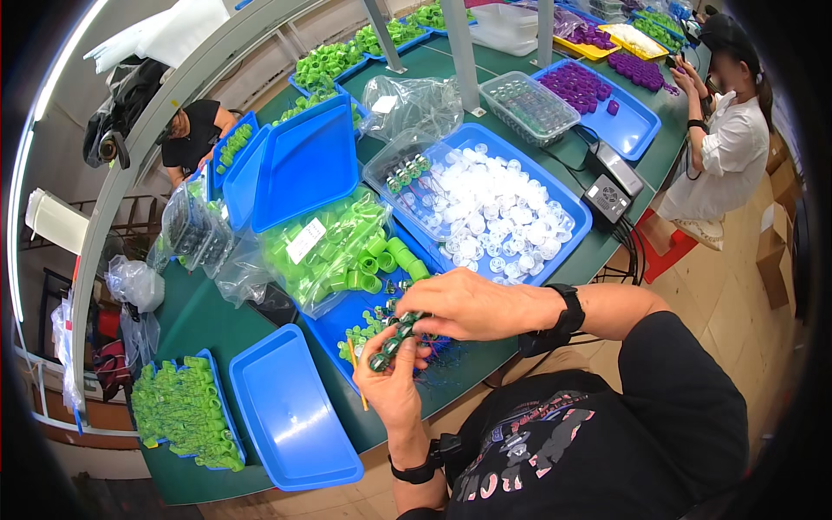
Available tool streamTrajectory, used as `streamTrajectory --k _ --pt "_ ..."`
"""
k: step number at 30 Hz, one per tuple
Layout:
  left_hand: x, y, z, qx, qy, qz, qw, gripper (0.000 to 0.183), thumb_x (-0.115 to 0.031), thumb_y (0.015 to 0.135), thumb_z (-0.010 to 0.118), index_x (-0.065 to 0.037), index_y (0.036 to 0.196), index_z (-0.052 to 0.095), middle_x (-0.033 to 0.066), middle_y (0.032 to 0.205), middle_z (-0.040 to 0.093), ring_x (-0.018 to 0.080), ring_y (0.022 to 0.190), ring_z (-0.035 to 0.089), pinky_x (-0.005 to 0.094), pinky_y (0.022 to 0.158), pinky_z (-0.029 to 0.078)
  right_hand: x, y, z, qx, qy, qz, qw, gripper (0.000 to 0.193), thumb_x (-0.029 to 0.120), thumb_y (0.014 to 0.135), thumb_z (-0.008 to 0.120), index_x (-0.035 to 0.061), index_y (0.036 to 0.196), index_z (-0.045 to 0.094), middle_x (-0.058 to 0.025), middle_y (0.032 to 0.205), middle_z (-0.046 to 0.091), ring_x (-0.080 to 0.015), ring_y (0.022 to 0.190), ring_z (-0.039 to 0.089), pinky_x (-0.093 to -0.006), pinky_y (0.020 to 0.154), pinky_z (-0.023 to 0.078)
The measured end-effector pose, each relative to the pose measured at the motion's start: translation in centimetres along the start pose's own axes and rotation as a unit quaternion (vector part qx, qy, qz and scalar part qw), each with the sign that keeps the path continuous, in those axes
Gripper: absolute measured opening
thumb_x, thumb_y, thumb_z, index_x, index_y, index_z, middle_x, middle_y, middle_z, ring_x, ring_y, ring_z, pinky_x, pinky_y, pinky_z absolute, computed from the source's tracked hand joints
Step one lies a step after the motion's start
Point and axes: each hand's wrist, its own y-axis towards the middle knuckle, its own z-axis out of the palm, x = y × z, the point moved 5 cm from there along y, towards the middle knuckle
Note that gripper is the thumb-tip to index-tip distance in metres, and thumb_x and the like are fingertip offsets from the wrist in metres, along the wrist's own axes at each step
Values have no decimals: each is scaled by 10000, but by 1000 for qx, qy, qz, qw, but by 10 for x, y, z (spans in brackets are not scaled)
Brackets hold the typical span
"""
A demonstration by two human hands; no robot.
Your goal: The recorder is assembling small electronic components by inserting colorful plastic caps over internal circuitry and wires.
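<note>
A short row of small round green circuit boards (390, 347) is gripped between my two hands. Its lower end is closed in the thumb and fingers of my left hand (397, 386). My right hand (472, 305) pinches the upper end from above, its fingertips partly hiding the boards. Beside my left fingers a thin orange stick (357, 374) stands out; whether they hold it I cannot tell. Beneath both hands lies a blue tray (325, 334) with small green parts and thin wires. A clear bag of green plastic caps (334, 251) rests on its far side.
White translucent caps (511, 208) fill a blue tray to the right, with a clear tub (407, 186) over its corner. A bare blue tray (290, 407) and a heap of wired green caps (186, 412) are at left. Two people (728, 130) work across the table.
</note>
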Motion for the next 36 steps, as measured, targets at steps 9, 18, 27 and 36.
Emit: streamTrajectory --k 9,18,27,36 --pt "-6 -8 -11 -146 134 92 976 133 42 829 680 74 956 656 115 752 675 155 630 673 229 527 502 -14 -10 28 1 72 187 980 164 45 812 597 -25 958 624 -206 697 625 -365 650 631 -413 588 475" --pt "-6 -9 -7 -150 287 216 921 139 51 825 656 89 959 654 103 736 687 130 635 666 235 564 510 -25 -20 42 -65 104 226 966 122 32 802 585 -37 902 600 -195 631 601 -327 559 622 -382 503 456" --pt "-4 -3 -3 -161 337 243 895 122 60 820 646 94 936 663 104 750 695 130 639 668 244 570 510 -34 -19 49 -52 176 289 939 114 -2 843 546 -74 925 577 -149 648 646 -193 552 663 -310 504 505" --pt "8 12 -12 -148 -13 39 988 123 8 861 660 78 959 636 122 772 672 149 628 660 224 526 524 -46 -15 35 -66 5 248 966 203 60 816 606 -12 1006 605 -135 729 666 -275 649 661 -353 604 523"
